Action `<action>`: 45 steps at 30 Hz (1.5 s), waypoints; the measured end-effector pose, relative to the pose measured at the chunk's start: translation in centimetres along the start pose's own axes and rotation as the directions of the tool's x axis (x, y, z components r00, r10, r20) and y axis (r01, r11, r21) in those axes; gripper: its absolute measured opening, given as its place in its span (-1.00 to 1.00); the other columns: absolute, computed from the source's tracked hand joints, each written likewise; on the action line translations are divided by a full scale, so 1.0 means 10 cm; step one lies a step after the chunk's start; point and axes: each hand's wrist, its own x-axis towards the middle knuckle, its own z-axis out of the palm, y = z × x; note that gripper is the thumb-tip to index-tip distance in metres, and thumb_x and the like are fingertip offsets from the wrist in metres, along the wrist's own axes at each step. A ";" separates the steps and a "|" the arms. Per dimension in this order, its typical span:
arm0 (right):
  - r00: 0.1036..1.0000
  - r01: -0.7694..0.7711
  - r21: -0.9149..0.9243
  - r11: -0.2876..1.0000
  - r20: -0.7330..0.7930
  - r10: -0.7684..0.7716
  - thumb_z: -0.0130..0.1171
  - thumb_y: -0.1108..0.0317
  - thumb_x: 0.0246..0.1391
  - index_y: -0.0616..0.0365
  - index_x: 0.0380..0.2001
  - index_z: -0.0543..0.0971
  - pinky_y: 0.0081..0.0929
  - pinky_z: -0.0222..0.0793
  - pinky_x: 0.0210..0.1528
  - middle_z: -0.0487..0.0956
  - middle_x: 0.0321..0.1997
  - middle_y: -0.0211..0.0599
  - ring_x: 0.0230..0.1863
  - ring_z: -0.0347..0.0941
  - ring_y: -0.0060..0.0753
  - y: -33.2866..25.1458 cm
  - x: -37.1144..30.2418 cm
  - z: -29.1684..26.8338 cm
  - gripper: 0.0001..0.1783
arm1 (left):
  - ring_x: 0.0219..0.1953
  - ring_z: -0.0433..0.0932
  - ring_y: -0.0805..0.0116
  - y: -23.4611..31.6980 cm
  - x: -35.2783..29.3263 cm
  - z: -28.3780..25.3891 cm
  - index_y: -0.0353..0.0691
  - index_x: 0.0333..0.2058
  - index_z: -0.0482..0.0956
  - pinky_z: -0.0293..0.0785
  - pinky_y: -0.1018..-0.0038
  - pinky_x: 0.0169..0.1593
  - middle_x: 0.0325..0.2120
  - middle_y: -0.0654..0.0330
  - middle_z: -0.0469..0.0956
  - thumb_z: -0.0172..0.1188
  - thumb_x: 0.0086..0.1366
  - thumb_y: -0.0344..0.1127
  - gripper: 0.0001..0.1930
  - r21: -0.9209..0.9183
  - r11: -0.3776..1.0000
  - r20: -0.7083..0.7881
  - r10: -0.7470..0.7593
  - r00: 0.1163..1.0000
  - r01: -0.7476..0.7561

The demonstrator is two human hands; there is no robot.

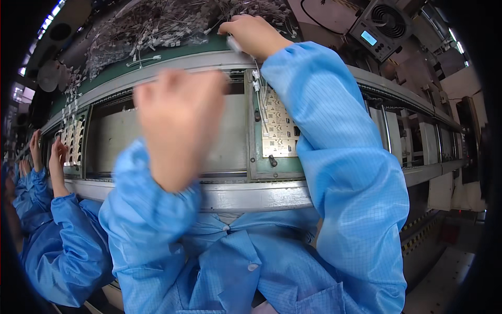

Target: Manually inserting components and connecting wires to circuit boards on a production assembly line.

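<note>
A worker's right hand [254, 34] pinches a small white part at a heap of wire components [172, 23]. The left hand [178, 123] hangs blurred above the conveyor [251, 196]; its grip cannot be told.

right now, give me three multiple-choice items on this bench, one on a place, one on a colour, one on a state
1. Where is the right hand?
A. on the pile of small wired parts
B. on the fan unit
C. in the lap

2. What colour are the coat sleeves?
A. white
B. blue
C. green

3. How does the left hand look?
A. flat on the rail
B. raised and blurred
C. gripping a tool

Answers: 1 A, its fingers reach into the pile beyond the conveyor. 2 B, both sleeves are light blue. 3 B, it hangs smeared in front of the grey tray.
</note>
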 end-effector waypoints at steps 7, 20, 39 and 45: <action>0.996 0.082 0.298 0.951 0.020 -0.092 0.29 0.36 0.07 0.22 -0.33 0.71 -0.22 0.53 -0.14 0.69 -0.38 0.00 -0.23 0.68 -0.05 0.11 0.30 0.12 -0.85 | -0.19 0.43 0.19 0.34 -0.38 0.22 -0.12 -0.37 0.60 0.25 0.25 -0.12 -0.32 0.31 0.52 0.28 0.04 -0.39 -0.87 -0.292 0.954 0.201 0.137 0.970 -0.074; 0.889 -0.152 0.988 0.037 0.120 0.441 0.20 0.45 0.29 0.33 -0.08 0.66 -0.65 0.43 -0.23 0.66 -0.20 -0.28 -0.36 0.47 -0.58 -0.13 0.11 -1.54 -0.79 | -0.08 0.44 0.15 0.42 -0.46 0.08 -0.13 -0.37 0.69 0.25 0.23 -0.08 -0.28 0.35 0.54 0.36 0.11 -0.38 -0.92 -0.294 0.955 0.359 0.071 0.931 0.041; 0.735 -0.504 0.807 0.309 0.212 0.643 0.25 0.48 0.25 0.27 -0.11 0.60 -0.54 0.50 0.05 0.65 -0.11 -0.24 -0.07 0.61 -0.46 0.11 -2.20 -2.31 -0.83 | -0.12 0.56 -0.02 -0.35 0.31 0.46 -0.07 -0.18 0.74 0.51 0.08 -0.03 -0.16 0.14 0.65 0.23 0.16 -0.34 -0.75 -0.440 0.894 0.460 0.138 0.877 0.090; 0.782 -0.542 0.513 0.665 0.019 0.623 0.23 0.56 0.25 0.36 -0.16 0.60 -0.56 0.55 0.01 0.71 -0.16 -0.23 -0.10 0.66 -0.49 -0.21 -2.19 -1.87 -0.88 | 0.02 0.64 0.10 -0.86 0.72 1.43 0.07 -0.01 0.64 0.47 -0.03 0.06 -0.07 0.18 0.69 0.30 0.25 -0.14 -0.68 0.139 0.931 0.510 -0.359 0.782 0.336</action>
